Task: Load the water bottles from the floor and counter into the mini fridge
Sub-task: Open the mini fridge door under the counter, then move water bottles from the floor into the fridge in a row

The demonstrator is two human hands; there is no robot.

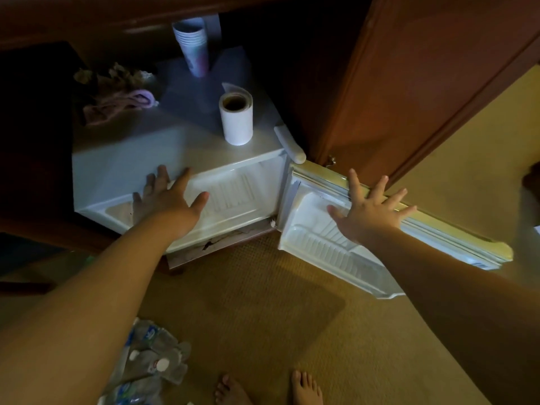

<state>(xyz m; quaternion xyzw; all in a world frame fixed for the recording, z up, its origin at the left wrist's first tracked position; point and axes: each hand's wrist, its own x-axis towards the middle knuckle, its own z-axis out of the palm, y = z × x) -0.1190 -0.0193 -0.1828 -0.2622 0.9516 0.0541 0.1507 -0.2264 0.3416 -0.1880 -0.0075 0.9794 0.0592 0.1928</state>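
A white mini fridge (117,168) stands in a dark wooden cabinet, its door (330,249) swung wide to the right. My left hand (166,197) is spread flat on the fridge's top front edge, holding nothing. My right hand (371,206) is spread against the top edge of the door, fingers apart. Several clear plastic water bottles (155,363) with white caps lie in a heap on the floor at the bottom left, partly hidden by my left forearm. The fridge's inside (233,197) looks bare where I can see it.
On the fridge top stand a white paper roll (236,121), a stack of paper cups (194,45) and some purple cloth (117,105). A wooden cabinet door (409,83) hangs open behind the fridge door. My bare feet (268,388) rest on tan carpet (263,317).
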